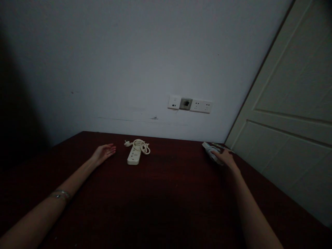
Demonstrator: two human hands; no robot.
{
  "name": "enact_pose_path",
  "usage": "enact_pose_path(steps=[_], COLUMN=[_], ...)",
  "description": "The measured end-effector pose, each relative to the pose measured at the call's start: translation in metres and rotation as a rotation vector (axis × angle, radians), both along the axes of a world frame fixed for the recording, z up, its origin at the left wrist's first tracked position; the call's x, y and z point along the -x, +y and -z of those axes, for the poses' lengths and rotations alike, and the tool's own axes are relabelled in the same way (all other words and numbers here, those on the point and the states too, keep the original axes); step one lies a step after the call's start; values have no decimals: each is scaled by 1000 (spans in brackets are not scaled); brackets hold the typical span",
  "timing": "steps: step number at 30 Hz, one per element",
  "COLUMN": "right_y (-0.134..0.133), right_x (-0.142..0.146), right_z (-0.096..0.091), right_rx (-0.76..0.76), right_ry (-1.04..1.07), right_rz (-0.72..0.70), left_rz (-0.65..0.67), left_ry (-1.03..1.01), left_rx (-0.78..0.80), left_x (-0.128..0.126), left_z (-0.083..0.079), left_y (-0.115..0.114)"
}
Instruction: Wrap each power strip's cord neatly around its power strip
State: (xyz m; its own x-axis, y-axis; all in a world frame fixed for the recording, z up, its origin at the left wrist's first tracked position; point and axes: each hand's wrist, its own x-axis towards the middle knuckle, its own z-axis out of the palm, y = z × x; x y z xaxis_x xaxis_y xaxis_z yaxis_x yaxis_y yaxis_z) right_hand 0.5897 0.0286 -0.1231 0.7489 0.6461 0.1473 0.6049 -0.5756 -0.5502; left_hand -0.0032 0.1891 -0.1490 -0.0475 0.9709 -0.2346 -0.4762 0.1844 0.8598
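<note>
On the dark red table [160, 186] lies a white power strip [134, 156], its cream cord [141, 145] coiled over the far end and its plug [127, 143] to the left. My left hand [103, 153] rests on its side to the left of that strip, palm facing it, fingers stretched and holding nothing. At the far right of the table, my right hand [225, 157] is closed over a second power strip [206, 146], pale and long, with a light cord wound around it. My palm and fingers hide part of this strip.
Behind the table rises a pale wall with a row of wall plates, including a data outlet [174, 102], a grey plate [185, 103] and power sockets [201, 106]. A white panelled door [290, 138] stands along the right edge. A thin flat item [219, 145] lies by the back right corner.
</note>
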Motion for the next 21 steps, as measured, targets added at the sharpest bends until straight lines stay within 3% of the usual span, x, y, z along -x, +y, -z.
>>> enact_pose_path(steps=[7,12,15,18,21], right_y=[-4,17,29,32,29], right_x=[27,82,131,180,209], right_z=[-18,-30,-12,21,49], right_rx=[-33,-105,-100,-67,-32], right_ry=[-135,-292,-342,-371,-394], right_rz=[10,-207,-389,-555,-644], left_rz=[0,10,14,18,20], left_ry=[17,41,72,126,207], left_rx=[-17,-43,-63,-84,-105], left_x=[-2,-2,-2,-4,-8], left_z=[0,2,4,4,3], left_y=[-2,-2,-3,-5,-9])
